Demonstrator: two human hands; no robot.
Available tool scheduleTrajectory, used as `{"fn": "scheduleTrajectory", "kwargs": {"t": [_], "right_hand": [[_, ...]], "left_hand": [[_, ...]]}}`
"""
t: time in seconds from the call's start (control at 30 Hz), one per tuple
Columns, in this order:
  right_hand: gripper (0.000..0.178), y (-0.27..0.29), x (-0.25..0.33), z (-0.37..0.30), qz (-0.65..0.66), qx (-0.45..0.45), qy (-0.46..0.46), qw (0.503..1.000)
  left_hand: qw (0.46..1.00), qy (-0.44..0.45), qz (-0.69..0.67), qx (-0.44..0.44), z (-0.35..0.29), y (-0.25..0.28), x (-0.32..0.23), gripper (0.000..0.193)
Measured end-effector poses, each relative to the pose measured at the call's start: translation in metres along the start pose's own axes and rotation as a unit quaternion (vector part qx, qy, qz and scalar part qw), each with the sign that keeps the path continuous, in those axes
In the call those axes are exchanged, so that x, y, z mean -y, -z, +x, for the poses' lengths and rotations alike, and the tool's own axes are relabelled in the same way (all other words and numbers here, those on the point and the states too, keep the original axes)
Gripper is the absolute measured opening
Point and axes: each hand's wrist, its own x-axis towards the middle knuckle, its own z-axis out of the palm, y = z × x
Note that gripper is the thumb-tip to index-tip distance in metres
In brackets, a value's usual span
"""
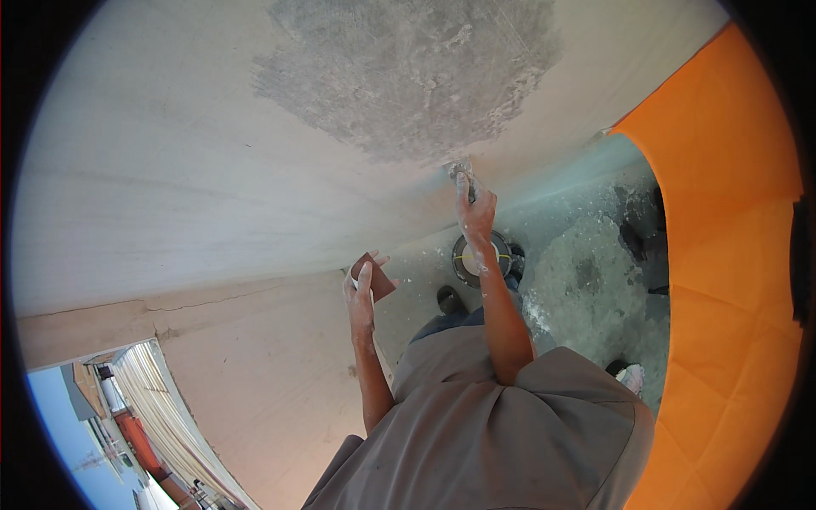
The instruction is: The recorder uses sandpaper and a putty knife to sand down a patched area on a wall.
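Note:
My right hand (pixel 478 211) is closed round a putty knife (pixel 459 167), its plaster-smeared blade at the wall just below a rough grey patch (pixel 416 81). White dust or plaster marks the fingers and wrist. Lower and to the left, my left hand (pixel 360 297) grips a reddish-brown piece of sandpaper (pixel 380 277) between thumb and fingers, apart from the wall. A pale surface shows along one side of the sandpaper. The pale wall (pixel 170 187) around the patch looks smooth.
A round bucket (pixel 463 270) stands on the floor below my right forearm. White splashes mark the grey concrete floor (pixel 586 272). Orange fabric (pixel 722 238) hangs along the right side. At lower left is a window opening (pixel 157 399); a crack runs along the wall above it.

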Motion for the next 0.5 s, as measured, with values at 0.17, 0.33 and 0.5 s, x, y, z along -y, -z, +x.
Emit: {"fn": "scheduleTrajectory", "kwargs": {"t": [0.17,0.33,0.5], "right_hand": [[0.034,0.017,-0.002,0.014,-0.16,0.044,0.035,0.986],[0.036,-0.022,-0.024,-0.001,0.008,-0.033,-0.003,0.999],[0.045,-0.042,0.005,-0.027,0.287,0.093,-0.259,0.918]], "left_hand": [[1.0,-0.017,0.007,-0.009,0.005,0.013,0.004,0.062],[0.999,-0.016,0.031,0.004,0.015,0.013,-0.001,0.063],[1.0,-0.004,-0.011,0.007,0.015,0.029,0.0,0.072]]}}
